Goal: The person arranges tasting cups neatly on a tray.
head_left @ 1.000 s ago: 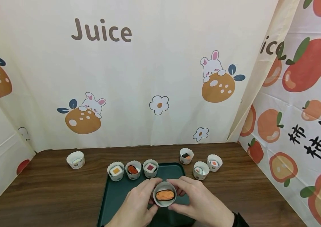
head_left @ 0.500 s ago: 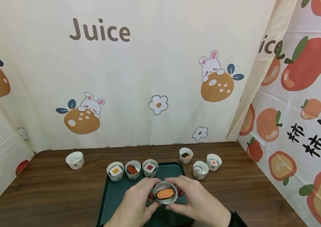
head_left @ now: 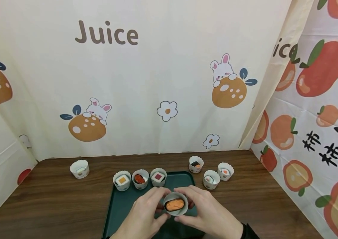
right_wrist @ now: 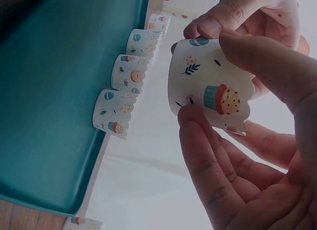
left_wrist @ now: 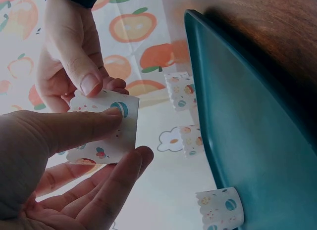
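Between both hands, over the dark green tray (head_left: 116, 212), is a scalloped paper baking cup (right_wrist: 198, 81) printed with cupcakes and leaves. Inside it lies an orange-topped sushi piece (head_left: 174, 204) with a dark wrap, visible from above in the head view. My left hand (head_left: 145, 212) pinches the cup's left side between thumb and fingers. From the right, my right hand (head_left: 207, 209) grips the same cup, its thumb at the near side. Both wrist views show the cup's wall held clear of the tray, fingertips on its outside.
Along the tray's back left stand three paper cups with a yellow-centred piece (head_left: 122, 179), a red-topped piece (head_left: 139, 179) and a dark-red-centred piece (head_left: 158, 176). Three filled cups stand right of the tray, one being the rear cup (head_left: 196, 170). A lone cup (head_left: 80, 174) stands far left.
The held cup has shifted slightly to the right in the head view, with both hands still on it. The other cups and the tray have stayed put.
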The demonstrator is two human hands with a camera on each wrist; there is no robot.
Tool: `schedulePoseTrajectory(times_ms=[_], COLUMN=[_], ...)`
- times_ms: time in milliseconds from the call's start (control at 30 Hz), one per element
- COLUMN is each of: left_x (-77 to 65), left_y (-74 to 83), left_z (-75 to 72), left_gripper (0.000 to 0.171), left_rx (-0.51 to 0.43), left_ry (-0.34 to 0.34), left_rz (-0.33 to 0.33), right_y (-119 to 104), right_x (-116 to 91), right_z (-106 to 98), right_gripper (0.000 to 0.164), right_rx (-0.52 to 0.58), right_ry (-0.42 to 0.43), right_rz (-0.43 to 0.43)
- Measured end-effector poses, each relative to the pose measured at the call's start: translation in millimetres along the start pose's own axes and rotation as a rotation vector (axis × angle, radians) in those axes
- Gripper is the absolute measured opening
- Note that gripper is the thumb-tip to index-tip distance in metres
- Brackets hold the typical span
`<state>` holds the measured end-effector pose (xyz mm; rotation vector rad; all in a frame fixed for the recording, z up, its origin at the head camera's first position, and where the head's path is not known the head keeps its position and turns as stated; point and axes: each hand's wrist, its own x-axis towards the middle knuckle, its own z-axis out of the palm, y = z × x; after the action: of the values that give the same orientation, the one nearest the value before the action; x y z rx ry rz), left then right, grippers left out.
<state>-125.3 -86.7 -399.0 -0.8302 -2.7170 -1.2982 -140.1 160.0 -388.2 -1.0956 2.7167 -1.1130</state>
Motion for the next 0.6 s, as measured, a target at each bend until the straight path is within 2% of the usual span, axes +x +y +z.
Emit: schedulePoseTrajectory(times_ms=[300,600], left_x=[1.4,0.4], left_y=[-0.1,0.3], left_z=[-0.1,1.8], left_gripper=[0.049,0.042], left_rx=[-0.038,-0.015], left_ry=[-0.013,0.005], left_rz=[-0.020,0.028], right_y=[0.0,-0.2], right_x=[-1.8,-1.5], right_z=[0.7,0.8], right_gripper=[0.058,0.059], right_rx=[-0.005,0.031], right_ry=[0.019,0.001], right_rz=[-0.032,-0.017])
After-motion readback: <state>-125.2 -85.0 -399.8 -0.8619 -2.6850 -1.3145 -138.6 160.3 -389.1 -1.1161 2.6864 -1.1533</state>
